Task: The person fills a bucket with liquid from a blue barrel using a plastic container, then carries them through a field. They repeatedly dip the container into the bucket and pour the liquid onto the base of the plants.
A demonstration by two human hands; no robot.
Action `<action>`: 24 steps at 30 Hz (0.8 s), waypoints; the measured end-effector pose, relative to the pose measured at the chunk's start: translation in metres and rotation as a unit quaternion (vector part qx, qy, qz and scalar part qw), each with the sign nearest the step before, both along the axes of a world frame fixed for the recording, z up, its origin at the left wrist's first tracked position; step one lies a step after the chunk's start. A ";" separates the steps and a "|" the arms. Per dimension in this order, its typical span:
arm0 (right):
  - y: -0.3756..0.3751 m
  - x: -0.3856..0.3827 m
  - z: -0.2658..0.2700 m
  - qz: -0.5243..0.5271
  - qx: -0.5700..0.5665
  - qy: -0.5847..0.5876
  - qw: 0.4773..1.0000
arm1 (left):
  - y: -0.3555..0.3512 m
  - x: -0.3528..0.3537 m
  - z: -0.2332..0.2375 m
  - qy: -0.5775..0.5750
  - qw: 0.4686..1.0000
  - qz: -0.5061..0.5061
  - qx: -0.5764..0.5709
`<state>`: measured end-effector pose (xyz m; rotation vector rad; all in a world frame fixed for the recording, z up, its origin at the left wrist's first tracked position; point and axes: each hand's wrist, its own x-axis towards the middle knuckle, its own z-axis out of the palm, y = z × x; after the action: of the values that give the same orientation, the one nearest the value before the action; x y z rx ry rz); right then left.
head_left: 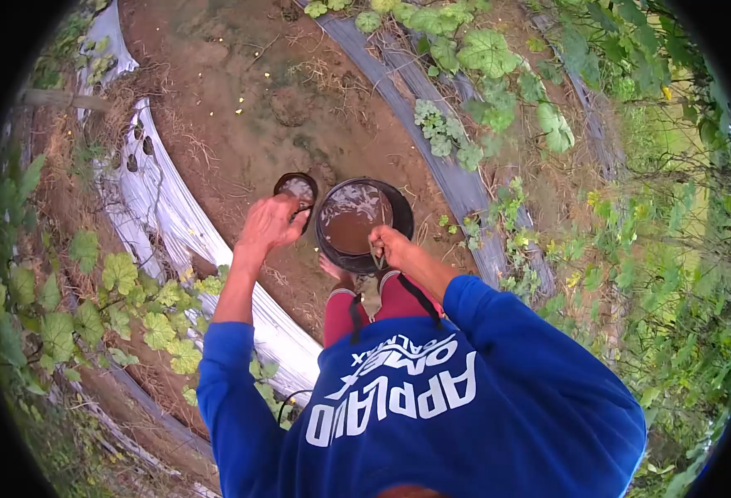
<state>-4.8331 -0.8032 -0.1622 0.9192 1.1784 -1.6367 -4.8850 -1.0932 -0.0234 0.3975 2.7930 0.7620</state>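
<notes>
The left hand [276, 222] has its grip closed on the small pot [295, 174], just left of the bucket [403, 209], whose handle [378, 260] the right hand [392, 244] clenches; both containers are between the dirt path's [216, 91] edges

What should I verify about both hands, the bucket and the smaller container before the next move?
1. Left hand on the small container: ok, fingers at its near rim.
2. Right hand on the bucket: ok, closed at its near right side.
3. Liquid in the bucket: ok, brown liquid shows inside, below the rim.
4. Gap between container and bucket: cannot tell; they are side by side, perhaps touching.
5. Bucket resting on the soil: cannot tell from above.
6. Foot clear of the bucket: cannot tell; it shows right at the bucket's near edge.
</notes>
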 end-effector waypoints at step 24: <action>0.149 -0.013 -0.052 -0.195 0.122 -0.051 0.972 | 0.210 -0.219 0.042 -0.021 0.954 -0.278 -0.107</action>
<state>-4.8460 -0.6542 -0.2139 1.4503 1.1971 -1.7460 -5.1037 -0.8827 0.0186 1.0442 2.4855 0.3285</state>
